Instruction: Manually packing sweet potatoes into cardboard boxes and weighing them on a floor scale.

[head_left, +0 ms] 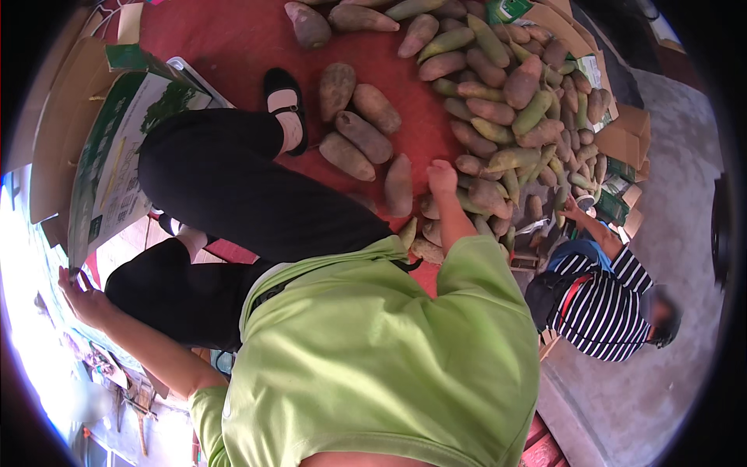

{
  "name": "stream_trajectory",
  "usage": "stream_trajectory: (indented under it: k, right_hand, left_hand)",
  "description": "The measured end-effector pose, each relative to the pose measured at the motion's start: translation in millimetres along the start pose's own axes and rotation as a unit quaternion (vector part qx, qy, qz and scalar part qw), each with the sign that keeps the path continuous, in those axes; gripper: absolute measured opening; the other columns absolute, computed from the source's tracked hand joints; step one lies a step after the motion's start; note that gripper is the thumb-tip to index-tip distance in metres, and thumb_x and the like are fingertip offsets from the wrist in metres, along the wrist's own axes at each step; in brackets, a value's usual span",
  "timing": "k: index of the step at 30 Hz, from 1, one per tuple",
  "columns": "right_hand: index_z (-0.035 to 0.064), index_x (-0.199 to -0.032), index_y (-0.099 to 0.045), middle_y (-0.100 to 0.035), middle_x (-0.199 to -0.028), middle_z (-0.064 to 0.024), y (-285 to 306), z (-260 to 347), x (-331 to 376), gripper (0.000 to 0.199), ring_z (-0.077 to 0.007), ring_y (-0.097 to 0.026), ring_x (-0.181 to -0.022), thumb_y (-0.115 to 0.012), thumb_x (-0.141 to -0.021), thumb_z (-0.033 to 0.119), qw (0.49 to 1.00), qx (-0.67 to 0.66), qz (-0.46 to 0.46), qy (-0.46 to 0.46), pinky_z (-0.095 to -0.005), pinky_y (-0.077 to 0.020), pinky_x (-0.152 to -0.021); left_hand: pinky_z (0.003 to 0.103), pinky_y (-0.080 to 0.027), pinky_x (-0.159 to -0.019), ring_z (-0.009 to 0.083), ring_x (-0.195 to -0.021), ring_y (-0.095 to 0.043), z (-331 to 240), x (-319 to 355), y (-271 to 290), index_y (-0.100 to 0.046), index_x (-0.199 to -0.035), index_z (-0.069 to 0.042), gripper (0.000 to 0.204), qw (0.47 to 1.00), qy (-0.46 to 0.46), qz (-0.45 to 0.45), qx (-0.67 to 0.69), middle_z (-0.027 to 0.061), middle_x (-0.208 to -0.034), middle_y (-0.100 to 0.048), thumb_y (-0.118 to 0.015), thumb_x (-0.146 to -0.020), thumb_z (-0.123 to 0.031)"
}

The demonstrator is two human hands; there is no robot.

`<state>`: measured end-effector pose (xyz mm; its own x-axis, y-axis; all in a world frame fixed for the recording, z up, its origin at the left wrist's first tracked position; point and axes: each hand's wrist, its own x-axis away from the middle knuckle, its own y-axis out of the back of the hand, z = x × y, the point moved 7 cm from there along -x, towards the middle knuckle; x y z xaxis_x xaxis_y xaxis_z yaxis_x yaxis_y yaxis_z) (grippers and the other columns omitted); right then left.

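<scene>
At the far left, my left hand (87, 303) grips the lower edge of an open cardboard box (105, 183) printed white and green. My right hand (442, 178) is closed like a fist, with nothing showing in it. It is over the red floor covering, at the left edge of a big heap of long, thick vegetables (513, 117), some green, some reddish brown. Just left of that hand is a single brownish vegetable (398, 185). Several more (363, 137) lie in a loose group beside my foot.
At the right, a person in a striped shirt (599, 307) reaches a hand (574, 208) into the heap's edge. Open cardboard boxes (625, 132) stand behind the heap. My black-shod foot (285, 101) rests on the red covering (226, 39); grey concrete (677, 156) lies beyond.
</scene>
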<state>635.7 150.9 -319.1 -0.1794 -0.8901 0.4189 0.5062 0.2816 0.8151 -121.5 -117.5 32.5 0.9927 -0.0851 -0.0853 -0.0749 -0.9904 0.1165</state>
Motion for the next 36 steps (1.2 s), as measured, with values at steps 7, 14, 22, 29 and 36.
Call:
stream_trajectory:
  k: [7,14,22,29,36]
  right_hand:
    - [0.0128,-0.12,-0.053,-0.061,-0.106,-0.0079,127.7,-202.1,-37.0,0.047,-0.0182,-0.059,-0.092,-0.063,-0.074,0.008,0.904,-0.292,-0.251,-0.186,-0.0316,-0.0482,-0.081]
    - [0.0192,-0.135,-0.036,-0.041,-0.131,-0.0061,63.8,-96.3,-33.9,0.059,-0.0256,-0.046,-0.115,-0.064,-0.083,0.022,0.835,-0.408,0.01,-0.37,-0.0389,-0.0448,-0.085]
    - [0.0032,-0.115,-0.053,-0.055,-0.11,-0.0102,77.5,-127.4,-52.3,0.033,-0.0232,-0.057,-0.095,-0.058,-0.087,0.019,0.813,-0.45,-0.111,-0.352,-0.0343,-0.0494,-0.074]
    - [0.0011,-0.101,-0.06,-0.061,-0.088,-0.0107,99.7,-69.5,-46.6,0.021,-0.021,-0.06,-0.072,-0.058,-0.085,0.014,0.873,-0.355,-0.153,-0.298,-0.0279,-0.0493,-0.056]
    - [0.0048,-0.081,-0.056,-0.051,-0.067,-0.0021,135.3,55.7,-31.8,0.013,-0.0117,-0.046,-0.052,-0.061,-0.084,0.017,0.9,-0.391,-0.149,-0.126,-0.0239,-0.036,-0.042]
  left_hand:
    - [0.035,-0.043,-0.088,0.0196,-0.109,-0.051,56.6,-14.7,-45.1,-0.059,-0.114,-0.002,0.033,0.998,-0.02,0.058,-0.021,0.0093,-0.115,-0.057,-0.05,-0.092,-0.024]
    - [0.033,-0.046,-0.085,0.0181,-0.104,-0.053,-12.6,25.1,-19.3,-0.062,-0.108,0.0,0.03,0.999,-0.046,-0.026,-0.004,0.0096,-0.107,-0.06,-0.053,-0.092,-0.023]
    - [0.03,-0.041,-0.086,0.0126,-0.093,-0.054,-13.2,28.6,-21.0,-0.069,-0.098,-0.005,0.026,0.998,-0.052,-0.03,0.03,0.0037,-0.096,-0.065,-0.062,-0.086,-0.027]
    - [0.032,-0.04,-0.089,0.0122,-0.098,-0.055,-19.2,31.5,-15.9,-0.069,-0.097,-0.006,0.026,0.998,-0.057,-0.023,0.021,0.0025,-0.099,-0.066,-0.061,-0.087,-0.029]
    - [0.032,-0.04,-0.089,0.0112,-0.097,-0.055,-16.1,30.3,-17.2,-0.07,-0.097,-0.008,0.025,0.998,-0.046,-0.032,0.032,0.001,-0.098,-0.067,-0.06,-0.088,-0.03]
